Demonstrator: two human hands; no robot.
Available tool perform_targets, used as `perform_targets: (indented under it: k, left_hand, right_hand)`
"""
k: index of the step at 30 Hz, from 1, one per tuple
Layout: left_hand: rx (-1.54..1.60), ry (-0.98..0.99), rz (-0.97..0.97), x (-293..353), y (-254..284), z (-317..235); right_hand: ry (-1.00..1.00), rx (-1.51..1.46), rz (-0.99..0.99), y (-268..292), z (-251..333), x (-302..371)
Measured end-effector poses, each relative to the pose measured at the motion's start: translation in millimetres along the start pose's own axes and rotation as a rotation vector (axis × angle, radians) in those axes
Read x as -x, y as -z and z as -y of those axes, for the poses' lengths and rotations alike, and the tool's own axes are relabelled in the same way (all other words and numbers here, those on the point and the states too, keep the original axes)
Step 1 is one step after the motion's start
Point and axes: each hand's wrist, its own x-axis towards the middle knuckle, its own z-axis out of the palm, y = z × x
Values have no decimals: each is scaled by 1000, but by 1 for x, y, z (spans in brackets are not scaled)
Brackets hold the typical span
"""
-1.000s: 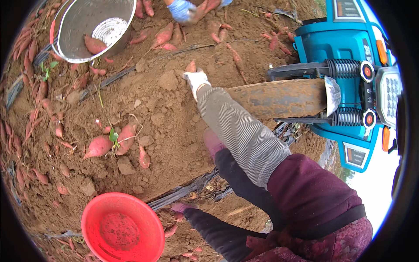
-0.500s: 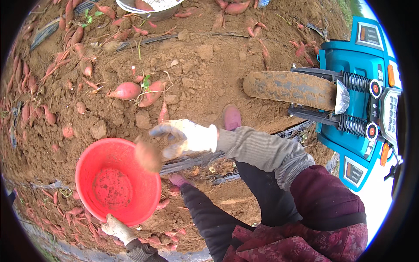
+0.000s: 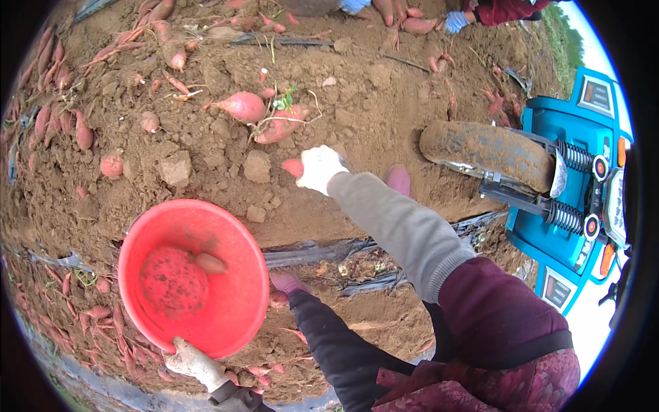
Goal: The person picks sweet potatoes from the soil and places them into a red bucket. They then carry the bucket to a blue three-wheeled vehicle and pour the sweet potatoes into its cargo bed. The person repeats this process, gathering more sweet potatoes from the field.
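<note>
My left hand (image 3: 195,364), in a soiled white glove, is closed on the near rim of a red plastic bucket (image 3: 237,309). One sweet potato (image 3: 210,264) lies inside, with loose soil on the bottom. Beyond the bucket, to its right, my right hand (image 3: 321,169), also white-gloved, is closed around a reddish sweet potato (image 3: 293,167) at the ground. Only one end of it shows; the rest is under the glove. Just past that hand lie two plump sweet potatoes, one pinkish (image 3: 241,107) and the other (image 3: 280,126) beside a green sprout.
A teal three-wheeled vehicle (image 3: 559,147) stands at right, its muddy front wheel (image 3: 484,152) near my foot. At the top, a co-worker's blue-gloved hand (image 3: 456,22) is among sweet potatoes. Soil clods (image 3: 257,166), black plastic film (image 3: 309,253) and several scattered sweet potatoes (image 3: 47,123) surround me.
The sweet potato, blurred in the air by my right hand before, now lies in the bucket. My right hand has moved away from the bucket and closed on another one. My left hand keeps the rim.
</note>
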Motion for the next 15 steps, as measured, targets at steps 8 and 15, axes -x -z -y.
perform_targets:
  k: [8,15]
  left_hand:
    - [81,-37,72,0,7,16]
    - [33,111,-30,-10,7,41]
  right_hand:
    - [439,83,-461,12,44,2]
    - [122,346,-337,-21,58,-139]
